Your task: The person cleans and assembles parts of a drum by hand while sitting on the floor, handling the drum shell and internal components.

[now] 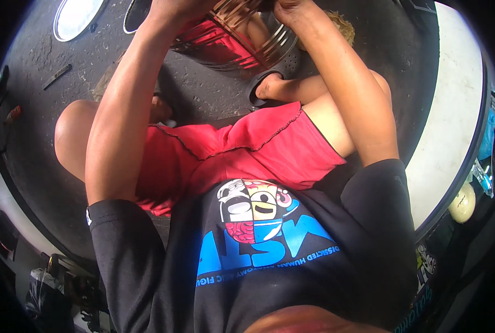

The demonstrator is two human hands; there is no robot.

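Observation:
A shiny ribbed metal cylinder point(233, 47), like a drum shell, is tilted between my hands above the dark floor. Its polished side mirrors my red shorts and legs, and its upper part runs out of the picture. My right hand point(291, 11) is curled at its right end, fingers bent against it and partly cut off. At the cylinder's upper left is my left hand point(185, 6), with its fingers beyond the top edge, so their grip does not show.
My bent legs frame the scuffed floor point(203, 91). A white disc point(78, 18) with a silver rim and part of a thin metal ring point(126, 22) lie at the far left. Nearer are a thin dark strip point(57, 76) and a small red item point(13, 114). Something tan and shaggy point(341, 28) is at right.

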